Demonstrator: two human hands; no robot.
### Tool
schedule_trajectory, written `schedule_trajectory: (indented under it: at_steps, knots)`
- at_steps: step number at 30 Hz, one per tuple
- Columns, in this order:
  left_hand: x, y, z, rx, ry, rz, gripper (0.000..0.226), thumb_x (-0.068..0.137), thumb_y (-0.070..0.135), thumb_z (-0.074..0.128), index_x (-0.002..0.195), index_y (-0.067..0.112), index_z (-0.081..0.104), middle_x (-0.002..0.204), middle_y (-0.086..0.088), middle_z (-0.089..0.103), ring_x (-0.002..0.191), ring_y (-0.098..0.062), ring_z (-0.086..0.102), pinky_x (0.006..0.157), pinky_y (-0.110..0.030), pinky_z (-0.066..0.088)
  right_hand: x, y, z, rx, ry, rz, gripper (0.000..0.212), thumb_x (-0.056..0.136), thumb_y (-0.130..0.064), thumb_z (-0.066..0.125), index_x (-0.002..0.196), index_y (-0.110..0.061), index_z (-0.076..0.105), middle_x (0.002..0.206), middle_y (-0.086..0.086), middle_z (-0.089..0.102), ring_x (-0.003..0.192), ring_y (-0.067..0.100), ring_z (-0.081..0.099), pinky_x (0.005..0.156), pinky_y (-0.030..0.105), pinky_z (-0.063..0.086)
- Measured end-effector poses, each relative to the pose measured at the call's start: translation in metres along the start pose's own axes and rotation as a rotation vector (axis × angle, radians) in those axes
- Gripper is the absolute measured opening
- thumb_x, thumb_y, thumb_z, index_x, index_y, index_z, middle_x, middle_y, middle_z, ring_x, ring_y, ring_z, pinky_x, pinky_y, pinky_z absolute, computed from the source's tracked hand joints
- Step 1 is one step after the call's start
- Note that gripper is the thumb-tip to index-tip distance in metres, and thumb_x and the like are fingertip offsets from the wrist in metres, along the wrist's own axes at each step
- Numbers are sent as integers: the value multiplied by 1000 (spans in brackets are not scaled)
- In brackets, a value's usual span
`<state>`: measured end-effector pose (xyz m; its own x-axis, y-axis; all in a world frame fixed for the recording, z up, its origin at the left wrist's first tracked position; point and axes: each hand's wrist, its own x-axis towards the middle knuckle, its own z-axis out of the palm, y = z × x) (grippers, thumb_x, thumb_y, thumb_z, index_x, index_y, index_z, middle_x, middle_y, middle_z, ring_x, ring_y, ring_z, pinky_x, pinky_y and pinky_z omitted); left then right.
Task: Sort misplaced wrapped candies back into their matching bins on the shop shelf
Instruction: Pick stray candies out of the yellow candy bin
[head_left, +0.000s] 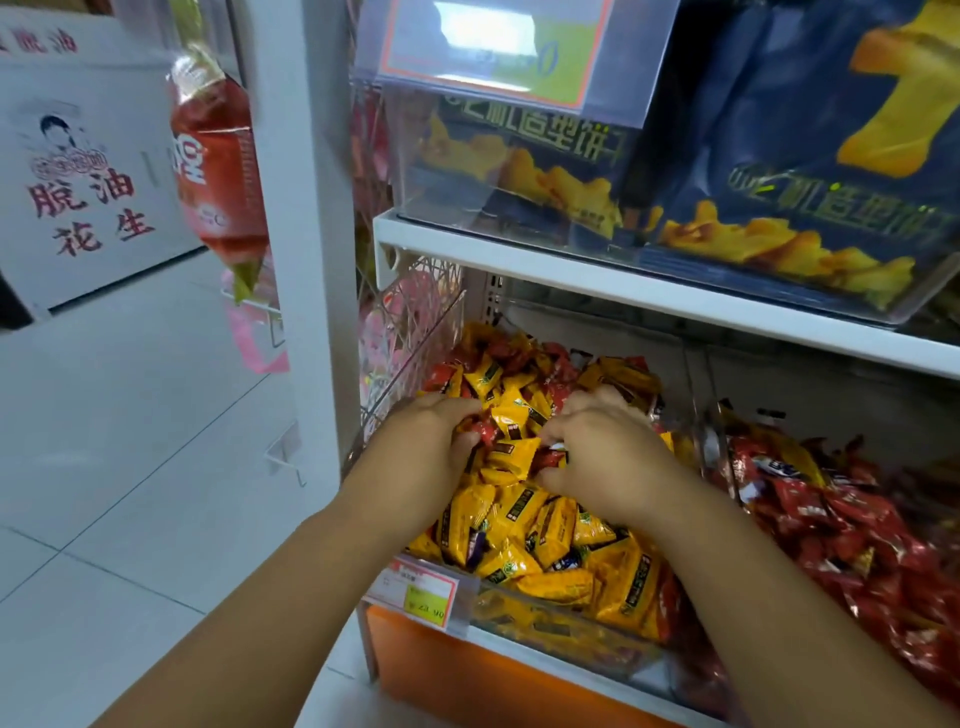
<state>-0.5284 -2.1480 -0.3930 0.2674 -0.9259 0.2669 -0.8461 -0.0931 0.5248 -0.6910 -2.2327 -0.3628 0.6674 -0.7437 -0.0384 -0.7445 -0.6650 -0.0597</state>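
My left hand (441, 434) has its fingers curled into the clear plastic bin (545, 623) of yellow-wrapped candies (550, 525); I cannot tell whether it grips anything. My right hand (608, 452) pinches a stray red-wrapped candy (551, 460). The matching pile of red-wrapped candies (857, 525) lies rightward, nearer this hand.

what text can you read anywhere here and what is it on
"脱油花生": red characters on the white box.
"机造型饼": part of the lettering on the dark blue snack bags; the rest is cut off.
"23.90": on the price tag of the yellow candy bin.
Unreadable: the upper price tag is washed out by glare; the hanging red packet is blurred; the print on the candy wrappers is too small.
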Motion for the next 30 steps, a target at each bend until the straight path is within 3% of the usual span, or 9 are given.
schedule_trajectory:
  at_steps: [5, 8, 12, 15, 19, 21, 24, 27, 30]
  knots:
    - [13, 1, 12, 89, -17, -43, 38, 93, 33, 59, 131, 29, 57, 121, 3, 58, 119, -19, 43, 94, -33, 44, -6, 8, -2, 130, 114, 11, 12, 87, -40, 62, 97, -40, 67, 119, -10, 49, 120, 15, 35, 98, 36, 30]
    - [17, 3, 11, -4, -3, -81, 33, 90, 26, 65, 123, 26, 65, 116, 5, 60, 101, -12, 52, 86, -26, 47, -9, 14, -6, 278, 180, 7, 3, 84, -39, 65, 86, -38, 67, 111, -14, 54, 109, 11, 46, 96, 36, 40]
    - [11, 8, 4, -82, 55, -96, 26, 89, 18, 66, 114, 25, 67, 112, 5, 60, 89, -5, 50, 79, -21, 44, -12, 24, -24, 503, 200, 89, 6, 90, -36, 61, 89, -30, 62, 94, -14, 62, 64, 3, 57, 57, 21, 48]
    - [5, 12, -6, -75, 145, -58, 34, 89, 13, 63, 120, 26, 61, 112, 4, 55, 88, -8, 50, 77, -17, 38, -1, 38, -35, 489, 225, 171, 3, 94, -28, 56, 97, -28, 56, 84, -9, 58, 61, 3, 51, 46, 16, 34]
    - [-4, 11, -17, -102, 214, -54, 37, 89, 3, 61, 121, 21, 65, 106, 5, 49, 79, -3, 47, 74, 2, 33, 36, 50, -32, 325, 17, 87, 33, 98, -9, 45, 120, -30, 58, 121, -4, 58, 74, 5, 55, 55, 18, 40]
    - [-11, 8, -20, -184, 237, -81, 33, 88, 0, 61, 111, 22, 71, 101, 7, 49, 82, -4, 54, 80, -8, 44, 53, 50, -21, 196, -111, 43, 38, 100, -14, 44, 133, -30, 52, 137, 2, 49, 96, 16, 60, 75, 26, 48]
    - [-19, 7, -26, -258, 236, -82, 30, 88, 4, 63, 109, 25, 70, 106, 10, 54, 95, -14, 59, 81, -32, 54, 67, 53, -13, 89, -181, 7, 50, 96, -29, 57, 143, -29, 42, 149, 5, 38, 132, 25, 42, 105, 35, 37]
    - [-24, 9, -28, -224, 194, -78, 29, 90, 13, 63, 116, 27, 66, 99, 21, 53, 87, -10, 61, 79, -20, 50, 66, 56, -11, 98, -181, -17, 62, 89, -36, 65, 145, -28, 39, 148, 4, 40, 132, 24, 41, 106, 33, 37]
    - [-27, 9, -26, -218, 157, -101, 30, 93, 16, 60, 119, 31, 63, 91, 29, 48, 78, -9, 61, 70, -7, 38, 63, 55, -5, 93, -131, -39, 53, 89, -36, 66, 138, -25, 48, 140, 3, 47, 125, 21, 46, 100, 29, 39]
